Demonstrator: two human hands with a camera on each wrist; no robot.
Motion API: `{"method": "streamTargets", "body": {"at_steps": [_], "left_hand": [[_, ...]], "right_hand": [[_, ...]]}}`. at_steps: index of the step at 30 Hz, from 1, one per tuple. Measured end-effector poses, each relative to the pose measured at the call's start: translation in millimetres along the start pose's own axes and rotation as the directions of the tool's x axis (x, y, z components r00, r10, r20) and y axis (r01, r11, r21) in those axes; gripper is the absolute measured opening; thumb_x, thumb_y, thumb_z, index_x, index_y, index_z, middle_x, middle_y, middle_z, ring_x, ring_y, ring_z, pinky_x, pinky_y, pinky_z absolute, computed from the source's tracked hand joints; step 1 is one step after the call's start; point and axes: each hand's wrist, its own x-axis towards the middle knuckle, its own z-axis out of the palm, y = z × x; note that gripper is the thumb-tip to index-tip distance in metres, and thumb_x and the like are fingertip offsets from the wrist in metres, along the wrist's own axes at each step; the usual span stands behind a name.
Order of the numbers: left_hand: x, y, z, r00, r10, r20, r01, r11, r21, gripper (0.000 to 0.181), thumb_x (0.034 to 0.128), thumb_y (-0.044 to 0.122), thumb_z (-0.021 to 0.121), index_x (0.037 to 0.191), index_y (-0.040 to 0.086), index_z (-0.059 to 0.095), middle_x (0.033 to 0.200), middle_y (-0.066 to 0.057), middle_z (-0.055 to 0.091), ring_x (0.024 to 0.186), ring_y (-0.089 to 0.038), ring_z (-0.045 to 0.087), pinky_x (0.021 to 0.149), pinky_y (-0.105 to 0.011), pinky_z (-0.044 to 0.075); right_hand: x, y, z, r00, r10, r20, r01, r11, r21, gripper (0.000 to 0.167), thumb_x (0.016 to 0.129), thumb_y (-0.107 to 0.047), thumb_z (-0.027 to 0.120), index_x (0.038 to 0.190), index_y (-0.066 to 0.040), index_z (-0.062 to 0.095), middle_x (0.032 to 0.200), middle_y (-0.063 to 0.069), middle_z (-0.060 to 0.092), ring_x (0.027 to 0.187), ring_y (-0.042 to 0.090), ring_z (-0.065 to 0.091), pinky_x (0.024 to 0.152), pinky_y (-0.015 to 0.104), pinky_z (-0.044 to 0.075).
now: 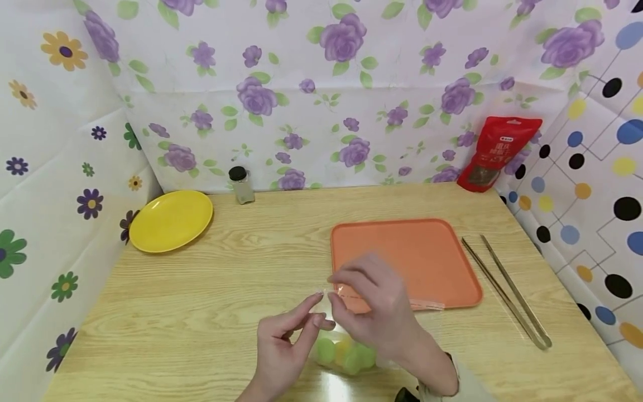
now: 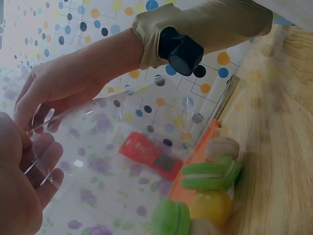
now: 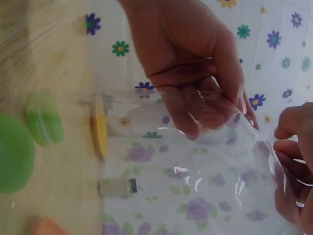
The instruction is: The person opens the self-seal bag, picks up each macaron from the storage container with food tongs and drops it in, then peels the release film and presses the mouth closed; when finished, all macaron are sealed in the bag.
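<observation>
A clear plastic bag point(image 2: 112, 161) hangs between my two hands, with several green and yellow macarons point(image 1: 346, 356) low in it. In the left wrist view, a green macaron point(image 2: 210, 175) lies beside a yellow one point(image 2: 211, 206), with paler pieces around them. My left hand point(image 1: 283, 343) pinches the bag's top edge between thumb and fingers. Close by on the right, my right hand point(image 1: 379, 307) pinches the same edge, its fingers curled and slightly blurred. The exact fingertip contact is hard to make out through the shiny film.
An orange tray point(image 1: 402, 251) lies behind my right hand, partly covered by it. Metal tongs point(image 1: 512, 296) rest to its right. A yellow plate point(image 1: 171, 220), a small black-capped jar point(image 1: 242, 185) and a red pouch point(image 1: 497, 151) stand along the back.
</observation>
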Motion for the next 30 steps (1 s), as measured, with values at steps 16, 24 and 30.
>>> {"method": "streamTargets", "body": {"at_steps": [16, 24, 30], "left_hand": [[1.7, 1.7, 1.3, 0.998, 0.061, 0.013, -0.061, 0.998, 0.018, 0.038, 0.0919, -0.015, 0.06, 0.129, -0.011, 0.06, 0.086, -0.023, 0.073, 0.073, -0.024, 0.074, 0.077, -0.032, 0.059], [-3.7, 3.0, 5.0, 1.0, -0.014, -0.003, 0.014, 1.0, 0.015, 0.041, 0.0884, -0.02, 0.061, 0.128, -0.007, 0.063, 0.08, -0.023, 0.072, 0.073, -0.022, 0.074, 0.077, -0.032, 0.059], [-7.9, 3.8, 3.2, 0.992, -0.082, -0.097, 0.081, 0.997, -0.016, 0.044, 0.0869, -0.024, 0.058, 0.129, -0.011, 0.06, 0.084, -0.016, 0.074, 0.081, -0.019, 0.074, 0.073, -0.03, 0.059]], "right_hand": [[-2.7, -6.9, 11.9, 0.988, -0.143, -0.056, 0.129, 0.97, -0.207, 0.02, 0.096, -0.008, 0.062, 0.079, -0.007, 0.073, 0.079, 0.003, 0.063, 0.064, 0.021, 0.054, 0.056, 0.028, 0.035], [-10.8, -4.7, 14.6, 0.983, 0.024, -0.181, -0.029, 0.999, -0.027, 0.023, 0.098, -0.011, 0.063, 0.079, -0.003, 0.074, 0.078, 0.006, 0.065, 0.068, 0.021, 0.055, 0.065, 0.027, 0.038], [-5.4, 3.0, -2.3, 0.954, 0.229, -0.195, -0.203, 0.969, 0.142, 0.019, 0.099, -0.011, 0.064, 0.089, 0.003, 0.072, 0.083, 0.011, 0.066, 0.068, 0.018, 0.059, 0.064, 0.021, 0.05]]}}
